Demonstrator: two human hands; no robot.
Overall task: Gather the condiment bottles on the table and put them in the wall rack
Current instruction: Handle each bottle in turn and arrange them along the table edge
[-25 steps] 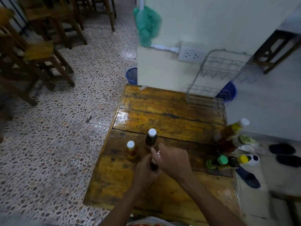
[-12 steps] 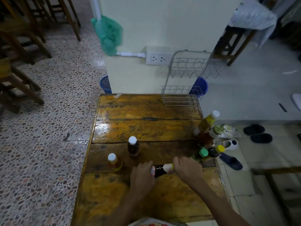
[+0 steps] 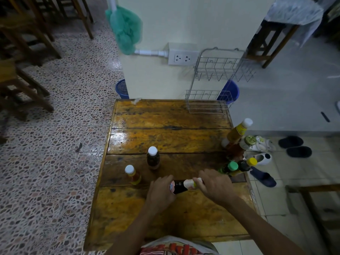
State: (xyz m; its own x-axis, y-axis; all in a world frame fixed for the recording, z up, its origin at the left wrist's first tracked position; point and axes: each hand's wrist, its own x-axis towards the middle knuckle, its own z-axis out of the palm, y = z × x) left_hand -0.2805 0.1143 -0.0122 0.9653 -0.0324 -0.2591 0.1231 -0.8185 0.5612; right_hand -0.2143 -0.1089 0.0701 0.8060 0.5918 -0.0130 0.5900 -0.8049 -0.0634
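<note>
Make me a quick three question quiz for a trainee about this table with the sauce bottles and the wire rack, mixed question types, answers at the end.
1. True or false: the wall rack already holds bottles.
2. Which hand grips the cap end of the dark bottle lying sideways between the hands: A) left hand, B) right hand?
3. Fill in: the two white-capped bottles standing alone, the small orange bottle and the dark jar-like bottle, are on the table's ____ side.

Key: 1 false, both tiers look empty. 2 B. 3 left.
</note>
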